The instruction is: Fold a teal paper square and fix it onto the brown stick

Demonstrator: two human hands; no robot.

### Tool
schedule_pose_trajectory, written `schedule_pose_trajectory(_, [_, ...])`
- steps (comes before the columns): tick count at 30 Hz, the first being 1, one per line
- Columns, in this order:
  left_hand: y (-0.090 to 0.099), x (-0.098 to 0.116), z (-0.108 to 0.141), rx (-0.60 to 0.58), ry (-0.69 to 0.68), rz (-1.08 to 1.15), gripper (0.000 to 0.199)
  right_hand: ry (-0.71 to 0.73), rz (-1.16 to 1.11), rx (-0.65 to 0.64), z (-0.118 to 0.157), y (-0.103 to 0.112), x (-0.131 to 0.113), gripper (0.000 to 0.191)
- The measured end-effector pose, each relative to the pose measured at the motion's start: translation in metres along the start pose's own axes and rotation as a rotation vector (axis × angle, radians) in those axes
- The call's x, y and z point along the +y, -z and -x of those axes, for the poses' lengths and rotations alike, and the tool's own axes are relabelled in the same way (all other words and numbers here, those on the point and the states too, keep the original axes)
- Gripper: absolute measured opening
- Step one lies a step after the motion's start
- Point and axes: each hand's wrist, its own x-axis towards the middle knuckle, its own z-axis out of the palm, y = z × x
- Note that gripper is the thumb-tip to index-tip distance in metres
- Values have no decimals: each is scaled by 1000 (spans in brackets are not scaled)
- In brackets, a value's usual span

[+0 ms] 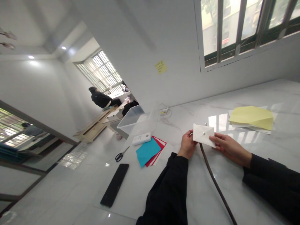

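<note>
A folded white paper envelope [203, 135] with a small metal stud at its centre is held up just above the marble table [234, 193]. My left hand [187, 144] grips its left corner, and my right hand [228, 148] pinches its right edge. A dark brown cord [215, 181] runs from beneath the envelope down across the table and out of the bottom of the view. Where the cord's top end meets the envelope is hidden. Both of my black sleeves reach in from the bottom and right.
Yellow folded paper [252, 117] lies on white sheets to the right. To the left are blue and red paper [147, 151], scissors [122, 153], a white power bank [142, 139], a black phone-like slab [114, 185] and a clear plastic bin [130, 119]. A person [100, 98] stands farther back.
</note>
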Motion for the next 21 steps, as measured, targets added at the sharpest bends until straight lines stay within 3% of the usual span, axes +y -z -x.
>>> schedule_pose_trajectory(4, [11, 8, -6, 157, -85, -200, 48, 69, 114, 33, -6, 11, -1, 31])
schedule_pose_trajectory(7, [11, 18, -5, 231, -251, -351, 42, 137, 235, 79, -8, 17, -2, 41])
schedule_pose_trajectory(9, [7, 22, 0, 199, -289, -338, 47, 184, 308, 94, -7, 16, -4, 46])
schedule_pose_trajectory(14, [-9, 13, 17, -90, -103, -293, 65, 271, 378, 62, 2, 8, -10, 54])
schedule_pose_trajectory(21, [-11, 2, 21, -22, -78, -209, 55, 335, 408, 95, 6, 2, -12, 59])
